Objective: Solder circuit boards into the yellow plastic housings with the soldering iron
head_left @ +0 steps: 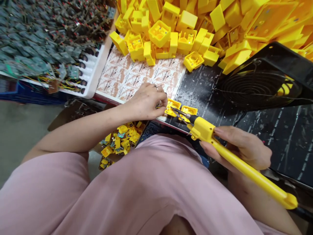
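Note:
My right hand (pixel 246 147) grips a yellow soldering iron (pixel 204 128) whose long handle slants down to the right. Its metal tip, with a thin feed tube beside it, reaches into a small open yellow plastic case (pixel 174 104) near the table edge. At that case's left side is my left hand (pixel 148 101), fingers curled and pinched together, a ring on one finger. What they pinch is hidden; a bit of thin wire seems to show under them. Just right of the first case lies a second open yellow case (pixel 192 110), partly behind the iron's tip.
Yellow cases (pixel 160 34) are heaped along the back. A black fan (pixel 254 85) stands at right on the black table covering (pixel 276 130). At left, a white foam tray (pixel 94 78) holds many wired circuit boards (pixel 31 49). Below the edge sits a box of yellow parts (pixel 122 138).

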Tool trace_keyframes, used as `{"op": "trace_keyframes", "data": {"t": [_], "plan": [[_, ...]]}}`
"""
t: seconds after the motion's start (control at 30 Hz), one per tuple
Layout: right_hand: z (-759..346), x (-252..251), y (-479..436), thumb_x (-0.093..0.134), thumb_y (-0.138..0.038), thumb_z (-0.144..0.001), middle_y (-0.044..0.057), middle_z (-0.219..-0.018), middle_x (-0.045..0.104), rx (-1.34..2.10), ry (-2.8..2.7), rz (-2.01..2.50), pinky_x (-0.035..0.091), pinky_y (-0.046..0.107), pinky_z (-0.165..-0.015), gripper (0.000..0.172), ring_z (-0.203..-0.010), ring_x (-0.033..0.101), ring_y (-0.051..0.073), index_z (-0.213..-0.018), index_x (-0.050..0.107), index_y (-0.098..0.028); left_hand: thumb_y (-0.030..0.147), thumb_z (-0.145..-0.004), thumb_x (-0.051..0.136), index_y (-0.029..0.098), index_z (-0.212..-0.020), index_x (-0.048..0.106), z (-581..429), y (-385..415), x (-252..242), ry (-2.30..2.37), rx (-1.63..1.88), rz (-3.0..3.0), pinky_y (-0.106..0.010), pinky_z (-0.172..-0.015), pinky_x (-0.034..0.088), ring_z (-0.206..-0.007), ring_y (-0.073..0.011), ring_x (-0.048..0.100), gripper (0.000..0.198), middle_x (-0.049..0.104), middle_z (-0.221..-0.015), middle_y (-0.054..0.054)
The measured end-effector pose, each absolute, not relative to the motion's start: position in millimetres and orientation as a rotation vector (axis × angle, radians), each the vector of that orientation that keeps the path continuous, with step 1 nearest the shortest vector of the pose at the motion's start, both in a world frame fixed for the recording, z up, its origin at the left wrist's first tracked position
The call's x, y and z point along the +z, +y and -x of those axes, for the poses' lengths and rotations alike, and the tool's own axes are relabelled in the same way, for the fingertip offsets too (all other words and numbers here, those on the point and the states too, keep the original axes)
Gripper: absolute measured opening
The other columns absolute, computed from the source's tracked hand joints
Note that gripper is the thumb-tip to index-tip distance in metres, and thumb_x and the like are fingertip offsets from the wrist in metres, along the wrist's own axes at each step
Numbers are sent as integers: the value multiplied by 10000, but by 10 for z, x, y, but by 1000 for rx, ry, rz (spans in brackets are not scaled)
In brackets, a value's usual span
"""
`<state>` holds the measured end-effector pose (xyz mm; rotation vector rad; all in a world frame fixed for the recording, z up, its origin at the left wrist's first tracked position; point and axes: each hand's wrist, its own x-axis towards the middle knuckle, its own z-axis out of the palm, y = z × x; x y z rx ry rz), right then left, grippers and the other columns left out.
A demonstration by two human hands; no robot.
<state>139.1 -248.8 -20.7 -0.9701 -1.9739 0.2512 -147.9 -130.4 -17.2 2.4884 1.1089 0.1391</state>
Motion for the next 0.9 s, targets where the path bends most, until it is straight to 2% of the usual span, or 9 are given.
{"op": "trace_keyframes", "data": {"t": [0.1,0.17,0.23,0.43,0.57,0.63,0.73,0.83,0.9], "plan": [[-1340,-104,-2422,850,-258,-893,-32,-718,756,192,-2090,967,520,238,-404,193,-579,738,165,-984,679,-249,294,-845,617,205,-839,748,1382,-1250,-89,1109,-9,-2535,-374,-889,468,-878,-226,687,159,733,-849,-31],[-1306,-69,-2386,841,-246,-906,-34,-679,735,143,-2119,948,460,204,-377,202,-552,717,133,-879,642,-228,282,-838,629,203,-836,752,1336,-1215,-33,1112,-116,-2538,-357,-843,465,-873,-237,697,147,740,-847,-39],[-1281,-63,-2354,841,-230,-910,-17,-680,736,123,-2126,894,460,174,-404,231,-558,712,110,-845,621,-205,268,-831,637,202,-839,759,1301,-1188,15,1120,-214,-2537,-348,-827,463,-875,-241,707,139,754,-864,-42],[-1297,-50,-2286,877,-143,-844,15,-783,763,258,-2196,766,588,216,-567,265,-658,743,140,-921,632,-207,270,-805,641,206,-806,748,1232,-1150,50,1132,-315,-2570,-320,-797,451,-852,-216,704,124,750,-842,-19],[-1364,49,-2343,786,-254,-956,-13,-811,760,322,-2224,844,615,248,-603,141,-681,738,135,-925,649,-253,285,-782,655,208,-771,741,1222,-1136,37,1133,-309,-2578,-324,-776,455,-826,-224,697,116,731,-800,-19],[-1403,71,-2396,697,-347,-1025,1,-808,748,341,-2182,979,627,268,-635,167,-705,740,141,-895,655,-252,295,-783,653,212,-781,748,1228,-1131,44,1116,-304,-2579,-318,-763,454,-816,-219,693,126,731,-798,-18],[-1458,18,-2451,681,-375,-1031,-6,-748,707,286,-2094,1035,606,265,-587,206,-655,714,143,-865,649,-258,296,-796,637,211,-802,753,1237,-1126,53,1101,-325,-2586,-317,-760,456,-815,-215,693,144,739,-819,-24],[-1517,-111,-2480,757,-292,-973,-20,-761,722,230,-2046,1023,579,265,-524,75,-624,707,150,-956,685,-277,290,-795,629,206,-782,737,1229,-1129,29,1104,-310,-2588,-314,-764,466,-807,-212,693,138,724,-791,-19],[-1564,-210,-2505,836,-299,-910,-1,-846,771,211,-1983,1080,587,284,-521,233,-676,738,179,-1113,721,-286,293,-795,630,206,-776,730,1222,-1129,6,1101,-285,-2584,-310,-769,475,-808,-210,695,135,711,-772,-14]]}}
